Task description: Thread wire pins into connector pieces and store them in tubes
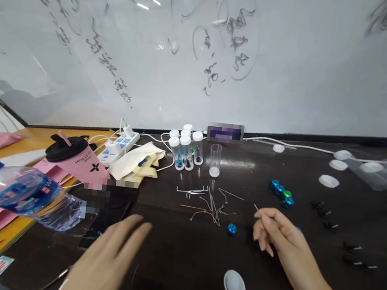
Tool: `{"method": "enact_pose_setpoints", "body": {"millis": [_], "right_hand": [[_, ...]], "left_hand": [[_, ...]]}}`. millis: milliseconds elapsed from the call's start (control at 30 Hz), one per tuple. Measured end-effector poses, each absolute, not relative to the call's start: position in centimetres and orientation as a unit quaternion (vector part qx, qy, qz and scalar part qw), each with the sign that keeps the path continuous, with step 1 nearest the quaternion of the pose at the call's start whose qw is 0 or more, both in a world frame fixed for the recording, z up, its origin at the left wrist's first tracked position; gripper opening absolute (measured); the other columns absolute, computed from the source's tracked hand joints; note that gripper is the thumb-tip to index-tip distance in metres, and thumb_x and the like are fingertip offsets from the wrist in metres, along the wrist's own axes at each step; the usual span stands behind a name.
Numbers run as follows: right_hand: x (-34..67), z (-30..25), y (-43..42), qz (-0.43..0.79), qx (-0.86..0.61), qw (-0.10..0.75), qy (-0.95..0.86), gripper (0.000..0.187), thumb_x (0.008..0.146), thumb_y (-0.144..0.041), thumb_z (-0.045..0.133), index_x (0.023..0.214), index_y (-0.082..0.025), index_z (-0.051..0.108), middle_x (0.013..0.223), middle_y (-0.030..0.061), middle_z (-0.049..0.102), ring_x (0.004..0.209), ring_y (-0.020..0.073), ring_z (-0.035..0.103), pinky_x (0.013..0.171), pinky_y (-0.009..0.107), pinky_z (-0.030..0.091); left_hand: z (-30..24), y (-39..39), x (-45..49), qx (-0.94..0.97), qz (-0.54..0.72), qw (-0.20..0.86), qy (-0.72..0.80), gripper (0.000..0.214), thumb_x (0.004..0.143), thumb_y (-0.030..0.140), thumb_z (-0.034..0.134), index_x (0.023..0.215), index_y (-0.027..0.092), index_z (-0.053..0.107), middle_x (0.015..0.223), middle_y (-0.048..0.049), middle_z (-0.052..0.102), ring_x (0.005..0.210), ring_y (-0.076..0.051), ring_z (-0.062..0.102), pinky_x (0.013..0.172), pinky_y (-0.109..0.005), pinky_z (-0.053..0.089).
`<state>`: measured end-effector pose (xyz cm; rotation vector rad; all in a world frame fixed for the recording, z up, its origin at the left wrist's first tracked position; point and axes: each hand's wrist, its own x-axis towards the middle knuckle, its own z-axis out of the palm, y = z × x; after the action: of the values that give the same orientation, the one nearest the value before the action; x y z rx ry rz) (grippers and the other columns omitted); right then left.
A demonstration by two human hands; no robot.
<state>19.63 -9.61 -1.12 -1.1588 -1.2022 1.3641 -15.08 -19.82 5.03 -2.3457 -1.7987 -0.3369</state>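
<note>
My right hand (276,236) rests on the dark table (173,259), fingers pinched on a thin metal pin (256,209) that sticks out up and left. A blue bead (232,229) lies just left of it, and a pile of bent metal pins (208,201) sits further left. My left hand (110,261) hovers low at the near left, palm down, fingers stretched forward, holding nothing. A white cap (234,285) lies between my hands near the front edge.
Capped clear vials (186,151) and an open vial (215,159) stand at the back. Blue and green beads (282,193) lie right of centre, with small black clips (331,225) and white caps (329,181) beyond. A water bottle (27,193), a pink cup (73,157), gloves and a power strip (119,146) are on the left.
</note>
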Motion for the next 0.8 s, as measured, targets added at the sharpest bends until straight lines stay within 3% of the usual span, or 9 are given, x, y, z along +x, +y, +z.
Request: {"method": "enact_pose_setpoints", "body": {"millis": [67, 100, 167, 267, 333, 367, 467, 600, 800], "right_hand": [[19.6, -1.1, -9.6, 0.557, -0.472, 0.479, -0.486, 0.024, 0.095, -0.046, 0.052, 0.098, -0.022, 0.056, 0.064, -0.0024, 0.061, 0.05, 0.0099, 0.049, 0.044, 0.02, 0.035], [19.6, -1.1, -9.6, 0.558, -0.471, 0.482, -0.484, 0.024, 0.094, -0.046, 0.052, 0.098, -0.022, 0.056, 0.064, -0.0024, 0.061, 0.05, 0.0098, 0.048, 0.044, 0.02, 0.035], [19.7, -1.1, -9.6, 0.558, -0.468, 0.486, -0.482, 0.024, 0.094, -0.045, 0.052, 0.098, -0.022, 0.056, 0.064, -0.0024, 0.061, 0.05, 0.0097, 0.048, 0.044, 0.02, 0.036], [19.7, -1.0, -9.7, 0.558, -0.47, 0.489, -0.479, 0.025, 0.095, -0.045, 0.052, 0.103, -0.022, 0.057, 0.064, -0.0021, 0.06, 0.05, 0.0096, 0.048, 0.044, 0.02, 0.036], [19.7, -0.9, -9.8, 0.556, -0.471, 0.49, -0.477, 0.026, 0.095, -0.044, 0.052, 0.108, -0.022, 0.057, 0.065, -0.0018, 0.061, 0.05, 0.0096, 0.049, 0.044, 0.019, 0.036], [19.7, -0.9, -9.8, 0.556, -0.471, 0.491, -0.478, 0.026, 0.095, -0.044, 0.052, 0.108, -0.022, 0.057, 0.065, -0.0017, 0.061, 0.051, 0.0095, 0.049, 0.044, 0.019, 0.036], [19.7, -1.0, -9.8, 0.555, -0.467, 0.493, -0.481, 0.024, 0.094, -0.044, 0.054, 0.102, -0.022, 0.057, 0.064, -0.0018, 0.06, 0.05, 0.0092, 0.05, 0.042, 0.017, 0.037], [19.8, -0.9, -10.0, 0.552, -0.473, 0.49, -0.481, 0.025, 0.093, -0.047, 0.053, 0.098, -0.023, 0.056, 0.064, -0.0025, 0.059, 0.046, 0.0102, 0.051, 0.036, 0.018, 0.038], [20.5, -0.3, -10.8, 0.512, -0.492, 0.437, -0.552, 0.026, 0.095, -0.048, 0.048, 0.094, -0.024, 0.057, 0.07, -0.0015, 0.06, 0.042, 0.0106, 0.053, 0.034, 0.021, 0.041]], "left_hand": [[5.4, -17.3, -11.2, -0.832, -0.165, 0.039, -0.529, 0.027, 0.089, 0.012, 0.044, 0.106, 0.023, 0.062, 0.107, -0.0068, 0.068, 0.094, -0.022, 0.066, 0.076, -0.03, 0.055], [5.3, -16.2, -9.4, -0.847, -0.175, -0.009, -0.502, 0.015, 0.091, 0.018, 0.048, 0.087, 0.021, 0.062, 0.088, -0.0046, 0.068, 0.078, -0.02, 0.066, 0.065, -0.027, 0.053], [4.7, -14.4, -6.6, -0.853, -0.187, -0.09, -0.479, 0.02, 0.092, 0.026, 0.054, 0.073, 0.02, 0.055, 0.07, -0.0008, 0.063, 0.063, -0.017, 0.061, 0.054, -0.024, 0.047], [3.4, -12.2, -4.7, -0.844, -0.225, -0.138, -0.467, 0.015, 0.091, 0.011, 0.049, 0.081, 0.02, 0.056, 0.074, 0.0004, 0.061, 0.065, -0.015, 0.059, 0.06, -0.025, 0.047], [2.9, -10.6, -4.6, -0.825, -0.254, -0.169, -0.476, 0.032, 0.087, -0.002, 0.045, 0.106, 0.022, 0.055, 0.098, -0.0025, 0.064, 0.086, -0.016, 0.06, 0.073, -0.026, 0.049], [2.8, -9.8, -4.7, -0.815, -0.259, -0.173, -0.489, 0.035, 0.084, -0.003, 0.049, 0.109, 0.022, 0.055, 0.102, -0.0032, 0.063, 0.089, -0.017, 0.059, 0.077, -0.028, 0.048], [2.7, -7.7, -5.4, -0.799, -0.235, -0.177, -0.524, 0.014, 0.083, 0.008, 0.061, 0.089, 0.02, 0.059, 0.09, -0.0018, 0.063, 0.088, -0.02, 0.057, 0.08, -0.033, 0.046], [2.0, -6.4, -6.0, -0.8, -0.212, -0.179, -0.531, 0.011, 0.079, 0.014, 0.069, 0.085, 0.019, 0.061, 0.087, -0.0014, 0.063, 0.087, -0.021, 0.056, 0.078, -0.033, 0.045], [0.3, -6.5, -6.3, -0.816, -0.174, -0.112, -0.539, 0.009, 0.087, 0.011, 0.059, 0.083, 0.019, 0.06, 0.087, -0.0013, 0.064, 0.084, -0.02, 0.055, 0.077, -0.033, 0.046]]}}
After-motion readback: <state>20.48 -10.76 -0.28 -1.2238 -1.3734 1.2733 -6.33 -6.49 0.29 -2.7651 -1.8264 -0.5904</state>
